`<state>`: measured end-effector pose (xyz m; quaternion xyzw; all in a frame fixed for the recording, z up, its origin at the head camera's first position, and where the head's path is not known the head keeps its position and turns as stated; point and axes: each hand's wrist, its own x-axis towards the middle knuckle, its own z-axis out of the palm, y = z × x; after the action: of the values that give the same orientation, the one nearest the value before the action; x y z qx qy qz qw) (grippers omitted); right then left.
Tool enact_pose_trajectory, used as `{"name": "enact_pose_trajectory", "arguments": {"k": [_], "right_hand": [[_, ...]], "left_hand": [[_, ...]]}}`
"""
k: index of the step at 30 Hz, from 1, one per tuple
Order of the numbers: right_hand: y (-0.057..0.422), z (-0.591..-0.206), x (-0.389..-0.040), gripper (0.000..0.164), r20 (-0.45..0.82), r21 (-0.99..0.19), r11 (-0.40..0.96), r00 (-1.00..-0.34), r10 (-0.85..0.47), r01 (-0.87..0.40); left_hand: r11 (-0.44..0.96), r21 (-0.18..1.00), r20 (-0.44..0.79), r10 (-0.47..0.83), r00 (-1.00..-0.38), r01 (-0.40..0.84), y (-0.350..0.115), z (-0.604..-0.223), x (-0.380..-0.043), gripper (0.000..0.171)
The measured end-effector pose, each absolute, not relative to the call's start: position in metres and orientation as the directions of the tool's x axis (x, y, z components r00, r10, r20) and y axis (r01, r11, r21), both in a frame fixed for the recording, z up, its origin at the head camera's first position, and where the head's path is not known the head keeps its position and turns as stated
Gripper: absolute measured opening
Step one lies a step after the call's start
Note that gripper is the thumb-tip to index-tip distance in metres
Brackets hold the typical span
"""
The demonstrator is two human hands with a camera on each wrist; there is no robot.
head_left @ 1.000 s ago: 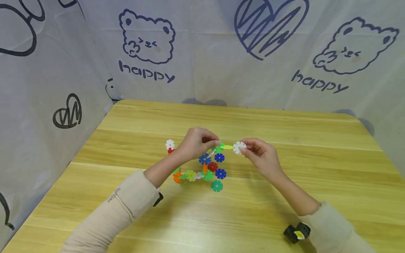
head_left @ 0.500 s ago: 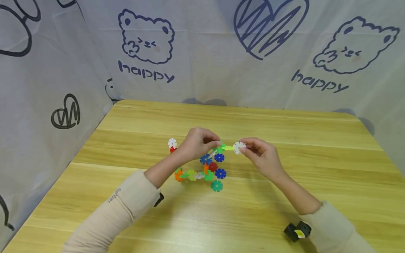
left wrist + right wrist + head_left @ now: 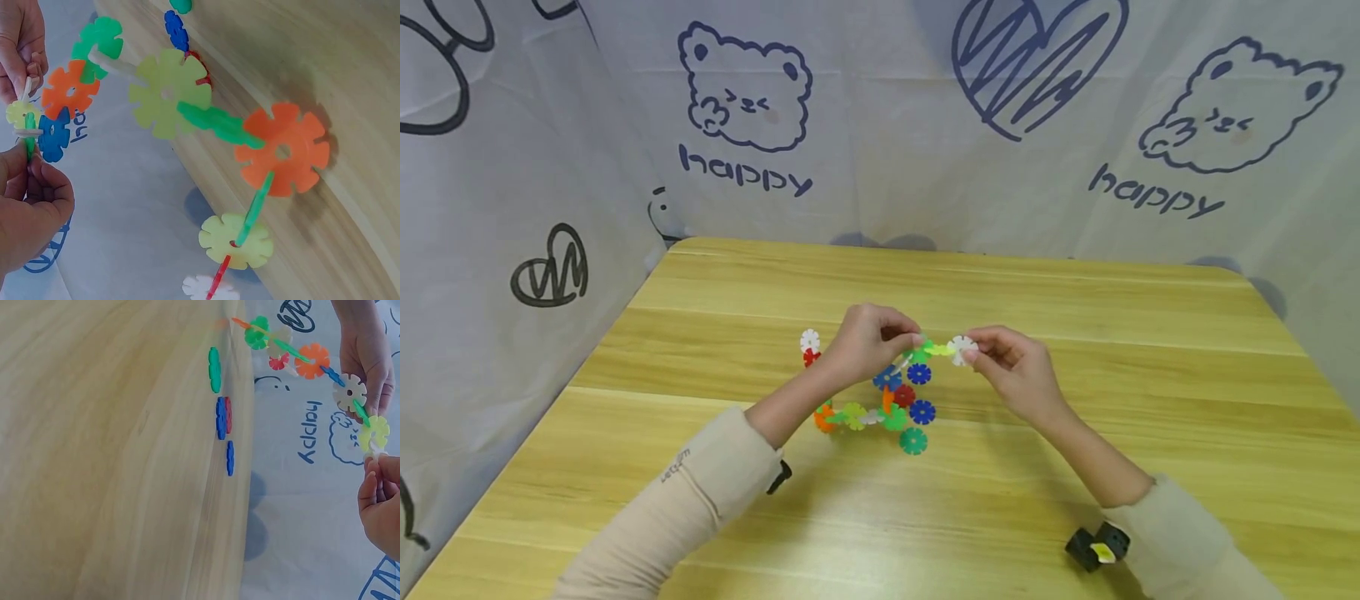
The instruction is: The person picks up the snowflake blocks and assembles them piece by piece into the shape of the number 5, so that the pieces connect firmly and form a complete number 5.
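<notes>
My left hand (image 3: 872, 343) pinches a green notched snowflake disc (image 3: 30, 144) at one end of a linked chain of discs. From that green disc sticks out a yellow disc (image 3: 375, 433). My right hand (image 3: 1024, 373) pinches a white disc (image 3: 961, 350) between thumb and fingers, its edge against the yellow disc; whether their slots interlock, I cannot tell. The chain hangs above the table and bends round through blue, orange (image 3: 283, 150), green and yellow discs to a white disc (image 3: 809, 341) at its far end. My left forearm hides part of it in the head view.
Loose discs lie on the wooden table (image 3: 1150, 375) below the hands: two dark blue (image 3: 922, 412), one red (image 3: 905, 396) and one teal (image 3: 913, 441). A white cloth (image 3: 880, 167) with drawn bears and hearts hangs behind and at the left.
My right hand has shifted slightly left, bringing the white disc closer onto the yellow one. The chain's far end has swung a little to the right. My left hand keeps its hold.
</notes>
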<state>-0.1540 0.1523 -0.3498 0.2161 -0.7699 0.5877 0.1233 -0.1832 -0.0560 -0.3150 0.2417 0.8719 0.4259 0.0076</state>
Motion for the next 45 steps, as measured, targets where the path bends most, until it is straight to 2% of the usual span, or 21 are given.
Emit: {"name": "enact_pose_trajectory", "arguments": {"k": [16, 22, 29, 38, 45], "right_hand": [[0.159, -0.347, -0.16, 0.026, 0.339, -0.881, 0.27, -0.917, -0.211, -0.388], [0.158, -0.36, -0.161, 0.028, 0.261, -0.916, 0.262, -0.947, -0.187, -0.305], [0.148, -0.385, -0.16, 0.025, 0.173, -0.913, 0.335, -0.966, -0.193, -0.231], [0.134, -0.413, -0.154, 0.023, 0.155, -0.87, 0.42, -0.952, -0.263, -0.258], [0.129, -0.422, -0.151, 0.027, 0.167, -0.859, 0.424, -0.94, -0.298, -0.288]], "left_hand": [[0.529, 0.755, 0.172, 0.412, -0.895, 0.388, -0.065, -0.313, -0.186, 0.014], [0.538, 0.748, 0.184, 0.394, -0.901, 0.388, -0.072, -0.311, -0.188, 0.016], [0.539, 0.746, 0.196, 0.383, -0.903, 0.39, -0.077, -0.308, -0.189, 0.016], [0.555, 0.736, 0.197, 0.371, -0.907, 0.387, -0.081, -0.303, -0.19, 0.016], [0.563, 0.728, 0.197, 0.374, -0.906, 0.39, -0.083, -0.3, -0.191, 0.016]]}}
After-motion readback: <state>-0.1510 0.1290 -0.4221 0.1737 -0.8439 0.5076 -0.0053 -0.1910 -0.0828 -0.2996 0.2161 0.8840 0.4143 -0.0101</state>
